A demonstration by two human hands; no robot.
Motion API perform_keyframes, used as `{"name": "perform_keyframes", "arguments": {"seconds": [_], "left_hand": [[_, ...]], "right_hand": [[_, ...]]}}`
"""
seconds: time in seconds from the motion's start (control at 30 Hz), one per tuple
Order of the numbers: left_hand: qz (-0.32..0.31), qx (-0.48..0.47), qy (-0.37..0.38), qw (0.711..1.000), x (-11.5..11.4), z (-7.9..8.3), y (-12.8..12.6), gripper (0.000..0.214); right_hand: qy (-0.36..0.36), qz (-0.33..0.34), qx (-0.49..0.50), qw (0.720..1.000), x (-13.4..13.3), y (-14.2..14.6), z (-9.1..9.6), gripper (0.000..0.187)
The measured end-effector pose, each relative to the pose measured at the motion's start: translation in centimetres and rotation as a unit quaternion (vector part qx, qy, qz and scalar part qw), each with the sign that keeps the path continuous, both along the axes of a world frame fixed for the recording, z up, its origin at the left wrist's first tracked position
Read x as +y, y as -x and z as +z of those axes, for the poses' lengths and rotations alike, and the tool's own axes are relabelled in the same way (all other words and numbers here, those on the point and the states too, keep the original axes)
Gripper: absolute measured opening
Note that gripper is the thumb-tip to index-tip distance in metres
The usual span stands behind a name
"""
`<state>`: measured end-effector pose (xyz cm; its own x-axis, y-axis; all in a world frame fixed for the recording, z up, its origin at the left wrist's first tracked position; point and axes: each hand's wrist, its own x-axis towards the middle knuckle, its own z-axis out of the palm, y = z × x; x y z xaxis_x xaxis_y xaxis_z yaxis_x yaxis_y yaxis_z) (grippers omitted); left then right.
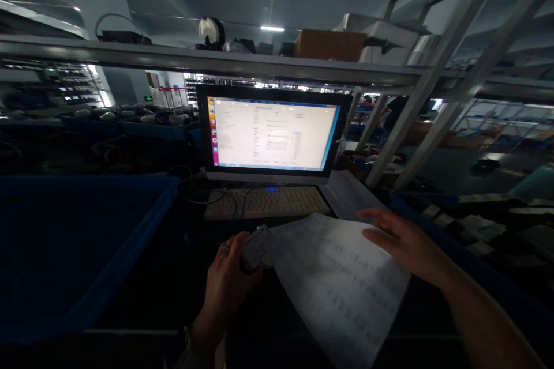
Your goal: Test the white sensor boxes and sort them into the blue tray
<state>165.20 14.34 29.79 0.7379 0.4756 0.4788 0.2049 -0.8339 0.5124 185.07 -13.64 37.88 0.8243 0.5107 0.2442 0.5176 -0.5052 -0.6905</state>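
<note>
1. While our left hand (229,271) reaches in over the front edge of the dark worktop (186,259), its fingers are curled around a small, pale, box-shaped object (258,247), thumb below and the others along its far side.
2. That object sits between our left hand and the upper left corner of a large white paper sheet (341,277) with rows of blurred grey marks; whether the two touch, we cannot tell.
3. Our right hand (400,242) is at the sheet's upper right edge, thumb and forefinger narrowly parted; we cannot tell whether its other fingers grip the paper.
4. The sheet slants towards us, its lowest part crossing the line of the worktop's front edge.
5. Beyond our hands, towards the worktop's rear edge, we see a white keyboard (268,202) with a thin blue cable (242,207) over its left part, and behind it a black-framed monitor (270,132), lit with a pale window of text.
6. Right of the keyboard lies a second white sheet (348,193).
7. At our left stands a blue plastic bin (164,190); above the monitor, a grey shelf (259,69) carries a brown cardboard box (329,45).
</note>
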Motion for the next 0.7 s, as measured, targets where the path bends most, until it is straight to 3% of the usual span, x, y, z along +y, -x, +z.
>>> {"name": "perform_keyframes", "arguments": {"seconds": [0.1,0.2,0.27,0.37,0.53,0.6,0.7], "left_hand": [[0.019,0.013,0.032,0.999,1.4,0.4,1.0,0.053],[0.007,0.025,0.054,0.998,3.2,0.6,1.3,0.055],[-0.015,0.027,0.06,0.998,4.3,0.4,1.1,0.055],[-0.055,0.031,0.061,0.996,5.8,0.0,0.9,0.055],[-0.086,0.012,-0.003,0.996,6.6,-0.8,1.7,0.061],[-0.088,-0.006,-0.045,0.995,6.3,-1.1,2.1,0.064],[-0.089,-0.034,-0.108,0.99,5.3,-1.7,2.4,0.058]], "right_hand": [[-0.048,-0.077,-0.127,0.988,-4.1,1.5,2.0,0.041],[-0.116,-0.192,-0.169,0.96,-5.2,1.6,1.8,0.032],[-0.141,-0.221,-0.121,0.957,-3.7,0.8,0.3,0.035],[-0.151,-0.187,-0.057,0.969,0.0,-0.8,-4.0,0.044],[-0.117,-0.135,-0.045,0.983,4.3,-1.8,-11.1,0.038],[-0.097,-0.131,-0.042,0.986,5.0,-1.5,-12.3,0.038],[-0.053,-0.12,-0.06,0.99,5.4,-0.7,-12.7,0.04]]}}
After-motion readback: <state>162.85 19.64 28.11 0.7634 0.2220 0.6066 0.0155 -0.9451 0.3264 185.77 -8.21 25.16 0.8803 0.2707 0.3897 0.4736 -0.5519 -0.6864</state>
